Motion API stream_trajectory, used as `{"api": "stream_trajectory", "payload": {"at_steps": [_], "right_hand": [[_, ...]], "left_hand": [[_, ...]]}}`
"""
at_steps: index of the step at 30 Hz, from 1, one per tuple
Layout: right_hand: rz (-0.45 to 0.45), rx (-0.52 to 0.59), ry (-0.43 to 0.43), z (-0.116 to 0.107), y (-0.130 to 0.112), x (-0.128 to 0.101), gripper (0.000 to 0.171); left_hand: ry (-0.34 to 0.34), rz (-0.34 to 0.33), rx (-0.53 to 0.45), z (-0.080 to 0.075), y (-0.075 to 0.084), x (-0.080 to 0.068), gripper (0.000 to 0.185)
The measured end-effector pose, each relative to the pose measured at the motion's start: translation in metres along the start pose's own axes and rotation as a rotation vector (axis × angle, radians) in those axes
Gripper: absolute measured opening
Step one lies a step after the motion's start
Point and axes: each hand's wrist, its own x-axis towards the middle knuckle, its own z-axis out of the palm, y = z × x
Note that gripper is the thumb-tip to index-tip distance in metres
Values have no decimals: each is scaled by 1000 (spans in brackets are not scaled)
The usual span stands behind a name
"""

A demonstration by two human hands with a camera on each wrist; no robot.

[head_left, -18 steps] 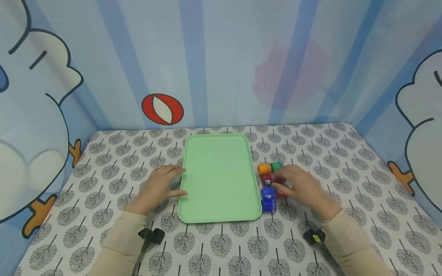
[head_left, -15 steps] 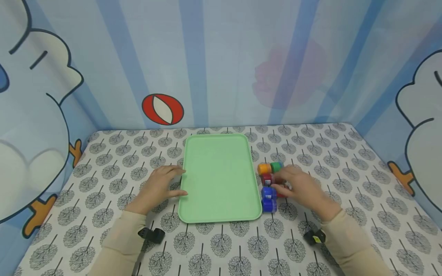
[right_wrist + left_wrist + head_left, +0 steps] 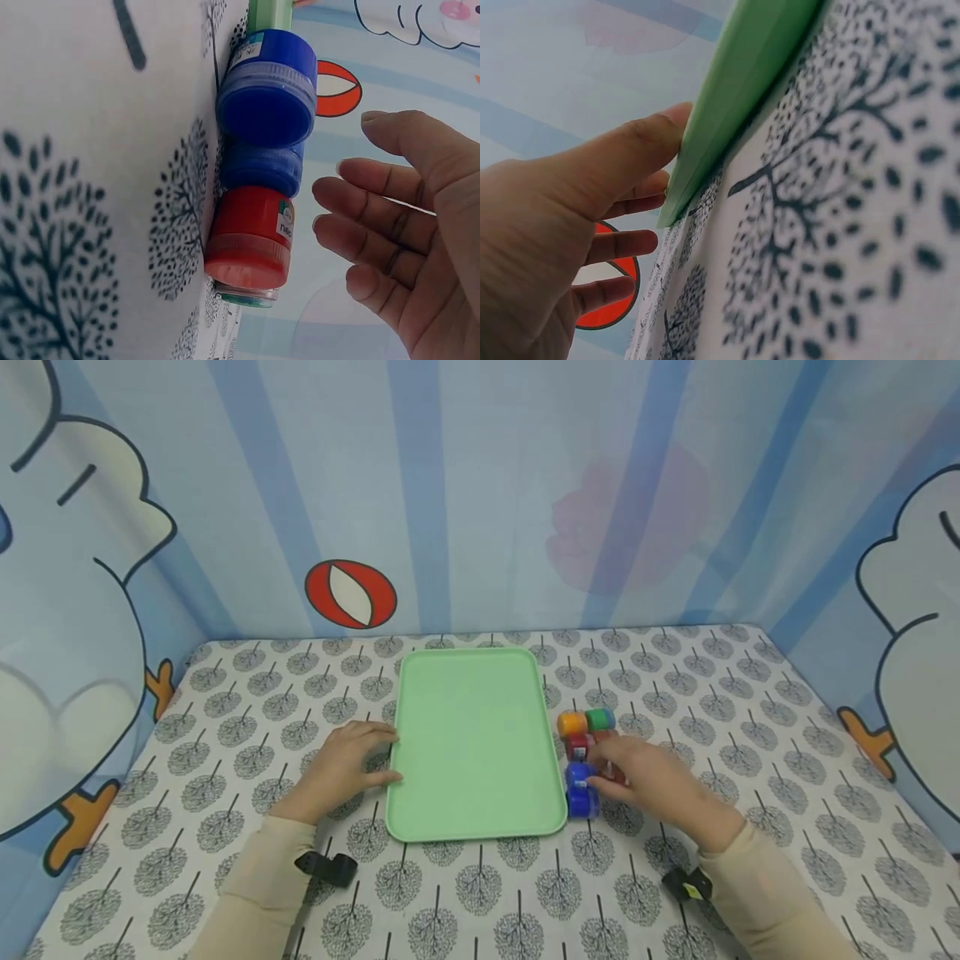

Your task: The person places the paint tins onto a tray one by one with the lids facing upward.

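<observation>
A pale green tray (image 3: 472,743) lies flat in the middle of the table. My left hand (image 3: 348,766) rests at its left edge with straight fingers; the thumb (image 3: 649,146) touches the tray's rim (image 3: 742,82). Small paint jars cluster just right of the tray: orange (image 3: 572,724), green (image 3: 600,720), red (image 3: 579,747) and two blue ones (image 3: 582,789). My right hand (image 3: 637,772) hovers beside them with relaxed fingers. In the right wrist view the fingers (image 3: 375,217) stand apart from the blue jars (image 3: 266,90) and the red jar (image 3: 251,236), holding nothing.
The table has a cloth (image 3: 225,727) printed with grey trees. Cartoon-printed curtain walls (image 3: 480,502) close in the back and both sides. Black wrist straps (image 3: 326,867) sit on both sleeves.
My right hand has slid a little nearer to me, from the red jar toward the blue jars. The left hand stays at the tray's edge.
</observation>
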Motion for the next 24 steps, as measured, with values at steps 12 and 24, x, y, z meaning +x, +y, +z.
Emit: {"api": "stream_trajectory", "payload": {"at_steps": [12, 24], "right_hand": [[-34, -58, -20, 3, -4, -9, 26], [-14, -148, -89, 12, -10, -13, 38]], "left_hand": [[16, -15, -50, 1, -3, -3, 60], [35, -7, -61, 4, -5, -3, 58]]}}
